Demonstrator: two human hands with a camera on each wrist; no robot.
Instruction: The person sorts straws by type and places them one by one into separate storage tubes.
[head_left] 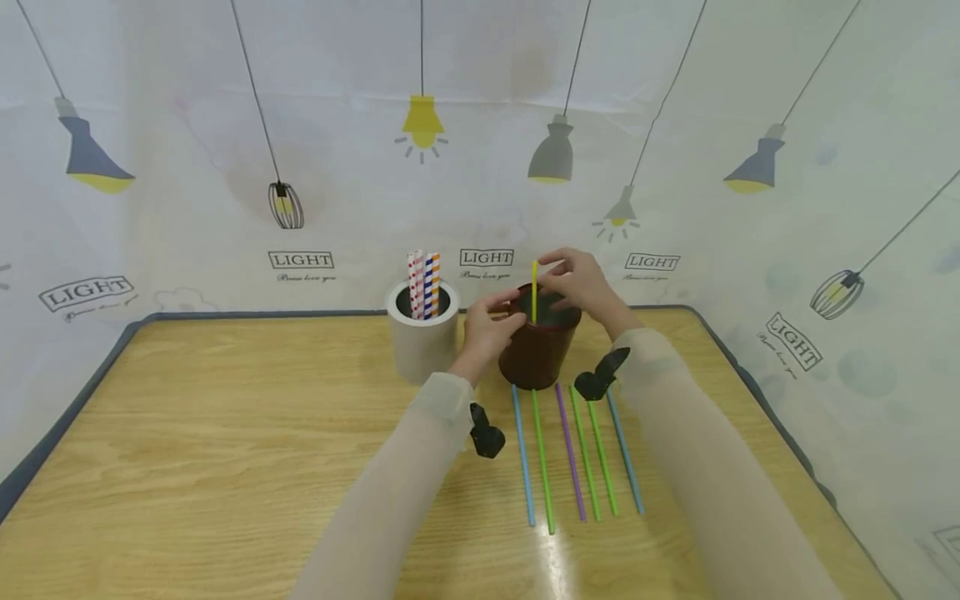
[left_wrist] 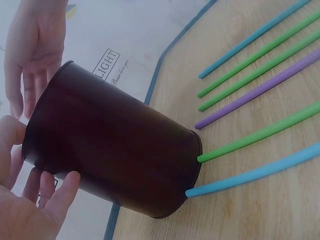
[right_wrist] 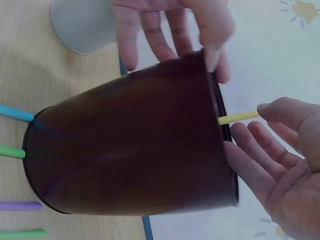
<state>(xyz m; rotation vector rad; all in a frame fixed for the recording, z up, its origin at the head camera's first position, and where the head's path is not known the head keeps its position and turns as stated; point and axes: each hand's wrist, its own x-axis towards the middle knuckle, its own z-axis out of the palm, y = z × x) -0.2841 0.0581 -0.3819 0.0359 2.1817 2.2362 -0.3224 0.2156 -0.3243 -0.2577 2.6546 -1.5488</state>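
Observation:
A dark brown cup (head_left: 537,354) (left_wrist: 115,155) (right_wrist: 130,150) stands on the wooden table (head_left: 225,433), near its far edge. My left hand (head_left: 486,323) (left_wrist: 25,210) (right_wrist: 165,30) grips the cup at its rim from the left. A yellow straw (head_left: 534,293) (right_wrist: 239,117) stands upright in the cup's mouth. My right hand (head_left: 581,282) (right_wrist: 285,160) pinches the straw's top end just above the rim. In the left wrist view the right hand (left_wrist: 35,45) shows beyond the cup.
Several loose straws, blue, green and purple (head_left: 570,450) (left_wrist: 255,92), lie side by side just in front of the cup. A white cup (head_left: 422,337) (right_wrist: 80,25) with striped straws (head_left: 423,283) stands to its left. A printed backdrop walls the table's far and side edges.

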